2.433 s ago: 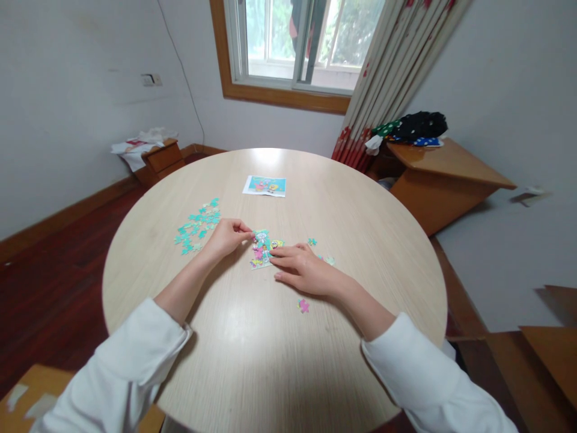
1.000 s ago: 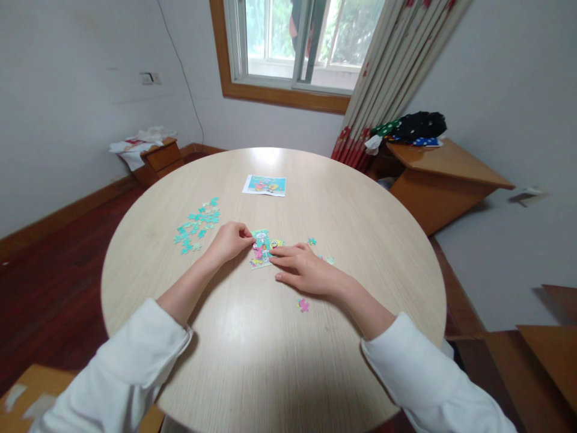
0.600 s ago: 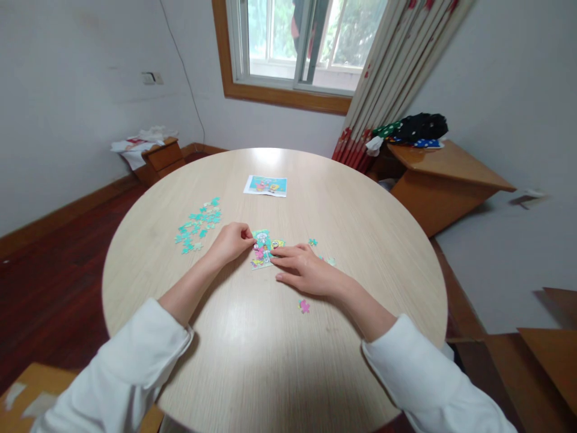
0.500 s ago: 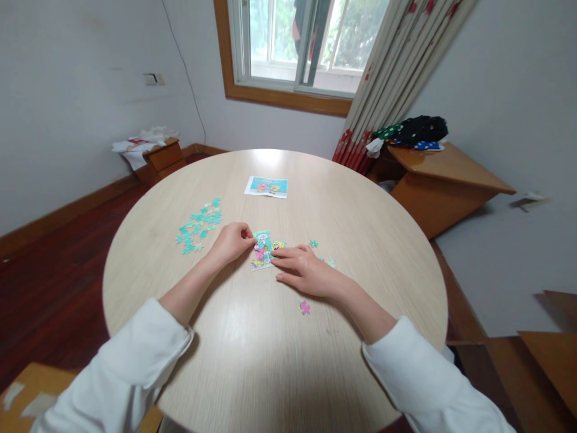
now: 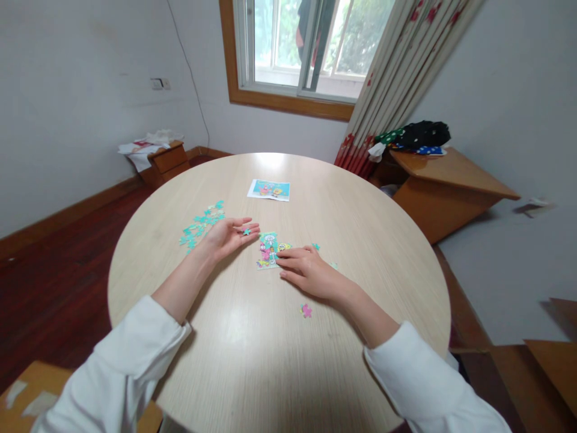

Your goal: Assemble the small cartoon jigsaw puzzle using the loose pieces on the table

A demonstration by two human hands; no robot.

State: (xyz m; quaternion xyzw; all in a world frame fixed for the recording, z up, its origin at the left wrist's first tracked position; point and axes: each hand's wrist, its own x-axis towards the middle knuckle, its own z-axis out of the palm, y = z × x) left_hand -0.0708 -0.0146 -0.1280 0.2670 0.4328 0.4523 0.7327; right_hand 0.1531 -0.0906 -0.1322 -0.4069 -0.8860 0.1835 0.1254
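My left hand (image 5: 224, 239) is turned palm up, left of the partly joined jigsaw puzzle (image 5: 268, 243). A small teal puzzle piece (image 5: 246, 231) lies on its fingers. Cartoon figures show on the joined part, pink on the left and yellow on the right. My right hand (image 5: 309, 272) lies palm down with fingers stretched out, their tips at the puzzle's right side and covering some of it. Just beyond that hand are a teal piece (image 5: 316, 246) and a pale piece (image 5: 333, 265). Nearer to me lies a pink piece (image 5: 307, 310).
Several loose teal pieces (image 5: 197, 228) are spread on the left of the round wooden table (image 5: 252, 355). A printed reference picture (image 5: 269, 190) lies toward the far edge. Beyond the table, a wooden cabinet (image 5: 451, 174) with cloths stands at the right, under a curtain (image 5: 392, 78).
My left hand has pulled slightly back from the puzzle's left edge and rolled palm up, showing the teal piece on its fingers. My right hand has stayed on the puzzle.
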